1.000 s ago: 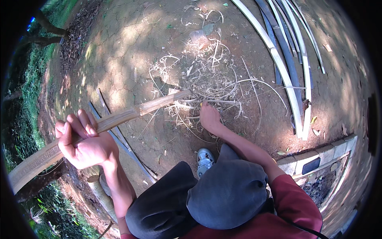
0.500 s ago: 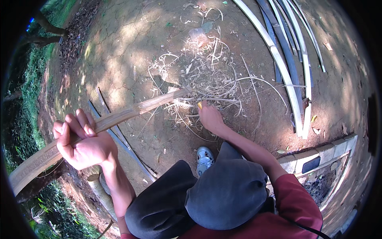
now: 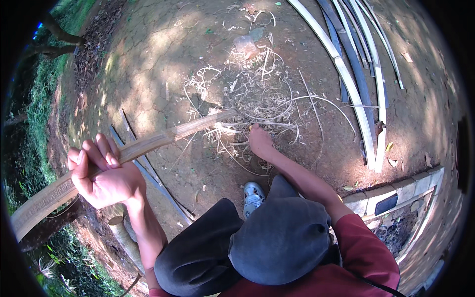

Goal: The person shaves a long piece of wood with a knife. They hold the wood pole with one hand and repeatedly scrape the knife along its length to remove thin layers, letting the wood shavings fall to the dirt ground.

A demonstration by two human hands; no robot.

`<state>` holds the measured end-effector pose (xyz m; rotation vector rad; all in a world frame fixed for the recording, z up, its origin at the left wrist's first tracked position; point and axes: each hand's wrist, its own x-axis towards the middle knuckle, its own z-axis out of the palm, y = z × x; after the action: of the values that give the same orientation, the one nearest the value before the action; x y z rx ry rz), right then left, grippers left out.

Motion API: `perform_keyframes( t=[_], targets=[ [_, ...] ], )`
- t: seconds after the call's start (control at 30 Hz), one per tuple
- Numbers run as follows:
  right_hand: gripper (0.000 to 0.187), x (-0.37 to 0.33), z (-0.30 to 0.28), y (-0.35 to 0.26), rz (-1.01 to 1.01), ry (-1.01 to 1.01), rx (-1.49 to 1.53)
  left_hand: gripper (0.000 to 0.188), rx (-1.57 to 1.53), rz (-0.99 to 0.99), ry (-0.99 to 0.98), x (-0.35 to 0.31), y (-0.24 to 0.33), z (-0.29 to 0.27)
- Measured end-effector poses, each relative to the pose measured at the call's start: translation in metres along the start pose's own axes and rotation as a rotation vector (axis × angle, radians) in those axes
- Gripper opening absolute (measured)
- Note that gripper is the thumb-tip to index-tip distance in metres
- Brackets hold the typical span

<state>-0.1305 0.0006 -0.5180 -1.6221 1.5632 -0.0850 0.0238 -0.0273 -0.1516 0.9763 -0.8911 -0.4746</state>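
A long split bamboo strip (image 3: 148,144) runs from the lower left edge up to the middle of the ground. My left hand (image 3: 111,180), palm upward, curls its fingers round the strip's left part. Just below the strip's far end, my right hand (image 3: 261,141) is closed on a small yellow-handled tool (image 3: 251,126). Only a bit of yellow shows at its fingertips, and the rest of the tool is hidden. Pale curled bamboo shavings (image 3: 267,106) lie heaped on the soil around and beyond that hand.
Several long bamboo strips (image 3: 352,89) lie at the upper right. Dark thin strips (image 3: 158,178) lie below the held bamboo. A brick-edged bed (image 3: 403,190) carries a dark phone-like slab (image 3: 386,204) at the right. A cut log (image 3: 123,232) lies near my left forearm.
My right hand has shifted very slightly, and less of the tool's yellow shows. My left hand and the bamboo strip have stayed almost in place.
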Motion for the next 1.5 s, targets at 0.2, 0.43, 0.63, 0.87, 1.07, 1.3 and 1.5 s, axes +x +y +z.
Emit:
perform_keyframes(
  t=[0.2,0.43,0.63,0.87,1.07,1.3,1.5],
  targets=[
    [0.024,-0.008,-0.018,-0.024,-0.183,0.017,0.048,0.023,0.097,0.049,0.031,-0.003,0.004,-0.003],
    [0.018,0.006,0.009,-0.005,-0.04,0.004,-0.034,0.024,0.085,0.042,0.027,-0.004,0.005,0.002],
    [0.03,-0.02,-0.04,-0.031,-0.205,-0.078,0.064,0.026,0.081,0.067,0.013,-0.004,0.004,-0.009],
    [0.028,0.007,0.0,0.011,-0.101,-0.115,0.007,0.025,0.069,0.039,-0.047,-0.006,0.004,-0.002],
    [0.031,-0.015,-0.039,-0.016,-0.087,-0.166,-0.012,0.025,0.074,0.047,-0.055,-0.012,0.01,-0.005],
    [0.03,0.006,-0.009,-0.003,0.022,-0.086,-0.093,0.022,0.04,0.019,-0.14,-0.01,0.01,-0.012],
    [0.024,-0.014,-0.045,-0.016,-0.207,-0.098,0.043,0.023,0.036,-0.002,-0.123,-0.011,0.009,-0.023]
  ],
)
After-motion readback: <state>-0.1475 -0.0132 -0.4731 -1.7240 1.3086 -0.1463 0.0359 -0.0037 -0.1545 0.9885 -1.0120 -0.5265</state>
